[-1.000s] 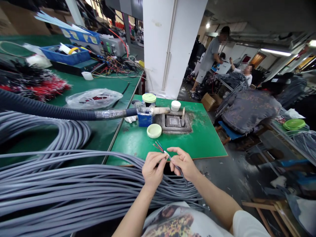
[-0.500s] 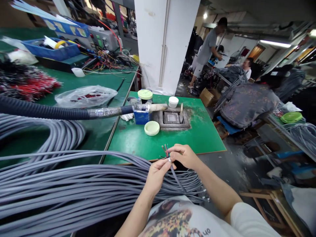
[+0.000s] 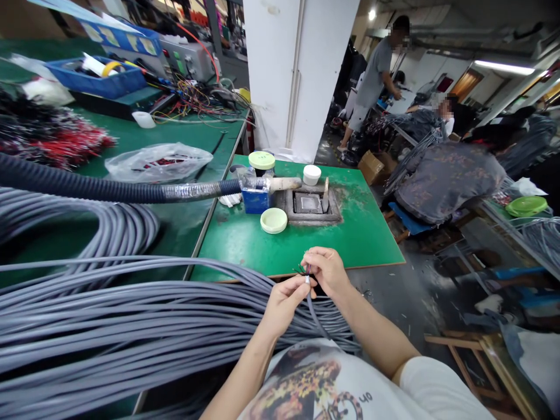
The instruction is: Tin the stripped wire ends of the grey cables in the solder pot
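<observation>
My left hand (image 3: pixel 286 302) pinches a grey cable (image 3: pixel 313 315) just below its stripped end, where a white band shows. Thin red and dark wires fan out above the band. The fingertips of my right hand (image 3: pixel 326 269) are closed on these wires, partly covering them. Both hands are close together, in front of the green board's near edge. A large bundle of grey cables (image 3: pixel 153 326) runs from the left and passes under my hands.
Beyond my hands, the green board (image 3: pixel 359 233) bears a square metal pot (image 3: pixel 308 204), a pale green dish (image 3: pixel 273 220), a blue box (image 3: pixel 256 200) and a white tub (image 3: pixel 312 174). A ribbed hose (image 3: pixel 109 189) crosses from the left. Other people are at the right.
My right hand has closed over the wires, which stood free above its fingertips before. The camera view has shifted slightly, moving the scene a little right and up.
</observation>
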`<move>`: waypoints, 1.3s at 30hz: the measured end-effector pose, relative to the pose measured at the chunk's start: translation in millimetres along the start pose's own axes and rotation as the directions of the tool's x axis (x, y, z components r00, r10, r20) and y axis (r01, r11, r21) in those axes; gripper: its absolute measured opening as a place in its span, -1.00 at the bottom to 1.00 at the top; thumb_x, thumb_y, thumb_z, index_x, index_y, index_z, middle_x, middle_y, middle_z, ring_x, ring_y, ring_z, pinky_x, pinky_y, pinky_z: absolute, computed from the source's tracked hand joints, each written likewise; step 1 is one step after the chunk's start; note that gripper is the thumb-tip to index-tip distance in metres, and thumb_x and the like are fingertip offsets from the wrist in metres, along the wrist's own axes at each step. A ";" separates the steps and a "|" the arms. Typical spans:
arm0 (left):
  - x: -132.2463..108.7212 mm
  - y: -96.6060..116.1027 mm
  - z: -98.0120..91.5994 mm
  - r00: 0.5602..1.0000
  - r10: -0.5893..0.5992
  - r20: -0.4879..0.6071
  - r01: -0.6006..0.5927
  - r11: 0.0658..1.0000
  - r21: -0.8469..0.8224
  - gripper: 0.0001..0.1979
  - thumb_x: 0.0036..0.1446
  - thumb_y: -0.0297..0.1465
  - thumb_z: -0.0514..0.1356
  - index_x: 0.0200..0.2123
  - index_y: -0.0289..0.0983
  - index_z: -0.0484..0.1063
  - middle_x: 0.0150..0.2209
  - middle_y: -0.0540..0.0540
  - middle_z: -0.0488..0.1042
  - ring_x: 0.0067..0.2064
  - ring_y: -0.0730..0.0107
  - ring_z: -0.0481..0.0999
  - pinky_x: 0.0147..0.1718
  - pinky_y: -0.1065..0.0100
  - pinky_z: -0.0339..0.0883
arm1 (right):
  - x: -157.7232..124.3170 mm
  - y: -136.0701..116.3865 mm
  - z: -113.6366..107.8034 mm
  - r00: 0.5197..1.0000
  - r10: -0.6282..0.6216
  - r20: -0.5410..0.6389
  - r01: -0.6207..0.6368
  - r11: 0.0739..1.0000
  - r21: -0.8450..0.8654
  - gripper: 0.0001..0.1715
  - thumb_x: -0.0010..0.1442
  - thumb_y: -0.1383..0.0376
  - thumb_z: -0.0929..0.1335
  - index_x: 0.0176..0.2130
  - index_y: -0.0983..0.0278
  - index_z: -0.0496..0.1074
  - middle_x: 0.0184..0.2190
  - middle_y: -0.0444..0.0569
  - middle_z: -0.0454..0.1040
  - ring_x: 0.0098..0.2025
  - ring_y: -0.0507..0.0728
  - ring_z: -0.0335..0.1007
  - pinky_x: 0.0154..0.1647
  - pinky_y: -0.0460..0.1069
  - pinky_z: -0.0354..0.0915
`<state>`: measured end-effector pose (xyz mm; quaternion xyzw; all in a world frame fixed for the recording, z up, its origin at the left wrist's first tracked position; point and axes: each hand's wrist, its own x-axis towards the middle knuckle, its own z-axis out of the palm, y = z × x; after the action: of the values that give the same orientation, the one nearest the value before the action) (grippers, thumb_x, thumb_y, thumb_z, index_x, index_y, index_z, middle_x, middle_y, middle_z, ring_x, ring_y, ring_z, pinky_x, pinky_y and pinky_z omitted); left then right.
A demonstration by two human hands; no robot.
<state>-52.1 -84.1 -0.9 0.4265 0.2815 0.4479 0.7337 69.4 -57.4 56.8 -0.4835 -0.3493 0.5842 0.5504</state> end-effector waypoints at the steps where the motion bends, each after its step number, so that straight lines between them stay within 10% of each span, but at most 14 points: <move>1: 0.8 1.7 1.7 1.000 0.003 -0.003 -0.003 1.000 0.003 -0.78 0.11 -0.29 0.24 -0.26 -0.32 0.57 -0.47 -0.05 0.50 -0.39 0.47 0.41 -0.31 0.45 0.26 | 2.4 -1.2 -0.8 1.000 -0.008 -0.015 0.009 1.000 0.029 -0.83 -0.12 0.31 0.45 -0.64 0.32 0.44 -0.67 -0.15 0.35 -0.63 -0.07 0.11 -0.58 -0.13 0.10; 8: -1.4 1.7 7.0 0.999 -0.045 -0.025 0.045 0.999 -0.007 -0.73 0.02 -0.23 0.30 -0.37 -0.34 0.58 -0.49 -0.10 0.54 -0.42 0.43 0.45 -0.30 0.40 0.29 | 22.4 -40.1 -34.2 0.949 -0.281 -0.145 0.290 0.956 0.048 -0.86 -0.07 0.30 0.42 -0.61 0.25 0.45 -0.72 -0.24 0.16 -0.63 -0.07 -0.02 -0.58 -0.11 0.04; 14: 1.0 -3.0 0.1 0.994 -0.031 -0.101 0.021 0.995 -0.100 -0.73 0.00 -0.23 0.32 -0.34 -0.34 0.58 -0.48 -0.09 0.55 -0.43 0.45 0.45 -0.33 0.41 0.31 | 3.7 -42.2 -31.4 0.938 -0.238 0.253 0.347 0.638 -0.688 -0.82 0.10 0.26 0.39 -0.48 0.28 0.54 -0.54 -0.11 0.42 -0.46 0.02 0.28 -0.41 -0.06 0.18; 26: 4.2 1.1 1.0 0.996 0.053 -0.066 -0.049 0.997 0.058 -0.73 0.02 -0.23 0.29 -0.52 -0.35 0.55 -0.44 -0.11 0.46 -0.33 0.35 0.41 -0.23 0.35 0.27 | -1.2 -33.1 1.4 0.833 -0.314 0.456 0.534 0.239 -0.811 -0.72 0.17 0.28 0.35 -0.55 0.26 0.46 -0.60 -0.11 0.39 -0.47 0.04 0.29 -0.33 -0.03 0.17; 39: 2.7 -10.4 -4.2 0.990 0.079 -0.114 -0.058 0.983 0.176 -0.81 0.03 -0.31 0.29 -0.50 -0.32 0.49 -0.48 -0.02 0.42 -0.39 0.45 0.34 -0.30 0.43 0.23 | 2.6 -33.6 -7.2 0.874 -0.234 0.427 0.487 0.414 -0.769 -0.69 0.13 0.34 0.36 -0.62 0.29 0.43 -0.63 -0.18 0.27 -0.53 -0.03 0.20 -0.44 -0.10 0.10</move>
<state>-49.9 -82.6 -12.1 0.4699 0.3483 0.4717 0.6599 86.7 -50.7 85.8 -0.5247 -0.7550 0.2547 0.2997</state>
